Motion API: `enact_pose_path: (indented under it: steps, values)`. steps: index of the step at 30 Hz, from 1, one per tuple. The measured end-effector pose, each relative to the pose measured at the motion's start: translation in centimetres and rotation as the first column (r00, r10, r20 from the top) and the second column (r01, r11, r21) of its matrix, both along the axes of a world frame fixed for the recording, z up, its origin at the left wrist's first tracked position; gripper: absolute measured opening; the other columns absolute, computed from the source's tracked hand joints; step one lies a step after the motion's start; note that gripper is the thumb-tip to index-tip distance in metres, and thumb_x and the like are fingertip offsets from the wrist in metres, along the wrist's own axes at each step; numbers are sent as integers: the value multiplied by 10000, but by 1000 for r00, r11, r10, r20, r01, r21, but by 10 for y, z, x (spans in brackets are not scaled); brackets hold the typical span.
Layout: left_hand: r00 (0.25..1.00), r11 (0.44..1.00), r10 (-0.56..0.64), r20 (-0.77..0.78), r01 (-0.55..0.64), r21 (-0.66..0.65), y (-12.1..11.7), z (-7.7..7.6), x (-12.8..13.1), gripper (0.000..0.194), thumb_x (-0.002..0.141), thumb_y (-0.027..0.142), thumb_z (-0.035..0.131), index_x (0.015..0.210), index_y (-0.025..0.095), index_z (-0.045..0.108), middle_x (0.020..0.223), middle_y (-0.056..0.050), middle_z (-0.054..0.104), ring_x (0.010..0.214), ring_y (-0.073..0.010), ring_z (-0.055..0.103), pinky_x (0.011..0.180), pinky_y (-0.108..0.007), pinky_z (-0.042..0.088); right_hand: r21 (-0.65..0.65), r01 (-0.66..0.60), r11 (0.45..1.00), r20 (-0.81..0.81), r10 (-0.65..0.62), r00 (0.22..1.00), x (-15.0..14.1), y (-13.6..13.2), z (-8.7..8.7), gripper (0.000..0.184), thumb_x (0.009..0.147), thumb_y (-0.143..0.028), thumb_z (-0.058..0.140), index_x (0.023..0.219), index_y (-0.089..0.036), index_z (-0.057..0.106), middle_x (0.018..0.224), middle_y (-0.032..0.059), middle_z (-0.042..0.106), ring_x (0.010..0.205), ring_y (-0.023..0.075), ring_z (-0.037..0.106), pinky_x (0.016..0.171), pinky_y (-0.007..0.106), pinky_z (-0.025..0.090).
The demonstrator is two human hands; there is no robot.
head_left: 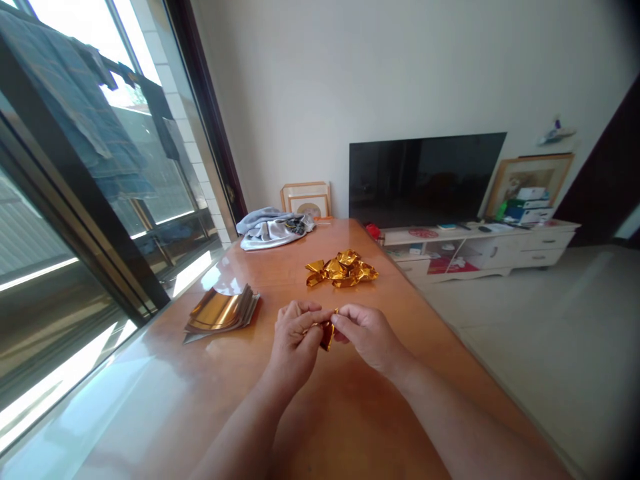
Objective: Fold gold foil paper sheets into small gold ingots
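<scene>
Between my two hands is a small piece of gold foil paper (327, 337), partly folded and mostly covered by my fingers. My left hand (297, 333) is closed on its left side, thumb and fingers pinching it. On the other side, my right hand (367, 333) pinches the foil's upper right edge between thumb and fingers. Just beyond my hands lies a small heap of folded gold foil pieces (345, 270). To the left rests a stack of flat, slightly curled gold foil sheets (217, 311).
The glossy brown table (240, 393) has its right edge running beside my right arm. A crumpled grey cloth (273, 230) lies at its far end, near framed pictures (306, 200). A television (425, 180) stands on a white cabinet (543, 241). Glass doors (165, 147) are on the left.
</scene>
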State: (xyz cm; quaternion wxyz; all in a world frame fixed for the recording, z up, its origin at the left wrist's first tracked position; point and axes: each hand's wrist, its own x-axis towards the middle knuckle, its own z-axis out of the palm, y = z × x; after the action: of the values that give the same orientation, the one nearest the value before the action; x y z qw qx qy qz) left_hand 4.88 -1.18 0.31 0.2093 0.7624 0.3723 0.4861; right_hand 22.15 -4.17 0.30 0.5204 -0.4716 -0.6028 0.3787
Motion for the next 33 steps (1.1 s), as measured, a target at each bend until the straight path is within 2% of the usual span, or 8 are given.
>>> enact_pose_path:
  steps: [8,11,13,16,20,24,29,33]
  values:
    - [999,991,-39,27,42,-129,-4,11,-2,298,869,186,558,976,308,808,1079,-61,653,1132,-261,564,1009,-458,444,-44,-54,998,-118,49,992,-3,-3,5,291,904,-417,616,741,-178,648,692,1,645,666,145,585,656,263,475]
    - [994,973,-69,83,85,-214,-6,16,-3,283,870,210,551,981,274,803,1115,-66,650,1160,-264,557,1024,-439,428,-45,-4,999,-119,-1,993,-4,-2,3,310,907,-418,612,711,-178,630,655,-5,625,639,140,578,628,258,463]
    - [979,944,-85,185,138,-298,-6,17,-4,265,878,244,552,1007,238,784,1122,-69,661,1127,-256,584,992,-406,448,-48,42,998,-138,-49,989,-3,-2,3,310,909,-426,614,724,-177,633,654,-1,631,640,144,584,627,262,463]
    - [934,887,-34,356,193,-420,-5,16,-5,258,891,288,564,1059,193,735,1060,-59,697,1028,-231,628,943,-365,458,-60,85,995,-206,-96,974,-2,0,3,313,902,-445,626,746,-174,648,682,17,658,661,156,602,650,275,473]
    - [866,842,2,501,269,-468,-3,11,-4,277,893,351,608,1096,179,685,1105,-58,701,1032,-209,615,918,-321,444,-76,119,990,-306,-136,942,0,2,2,333,872,-477,665,741,-170,665,686,24,660,658,155,588,660,283,471]
    - [826,785,-17,564,360,-504,-4,10,-2,346,882,386,639,1171,196,631,1097,-54,670,956,-175,597,820,-288,453,-62,128,990,-349,-142,926,2,5,-2,343,858,-509,683,792,-173,695,705,22,665,672,158,583,683,302,473]
    - [835,728,-14,550,386,-567,-7,15,-3,412,835,407,705,1178,196,618,817,5,623,712,-118,527,605,-227,353,-44,115,992,-353,-123,927,1,6,-4,333,872,-506,675,812,-179,701,743,26,675,704,166,588,702,312,478]
    - [810,707,-34,585,433,-559,-7,16,-2,408,827,417,729,1141,185,610,771,22,610,613,-83,471,585,-220,331,-66,103,992,-378,-121,918,-1,6,-3,315,860,-501,691,832,-188,714,773,29,690,720,171,591,691,305,473]
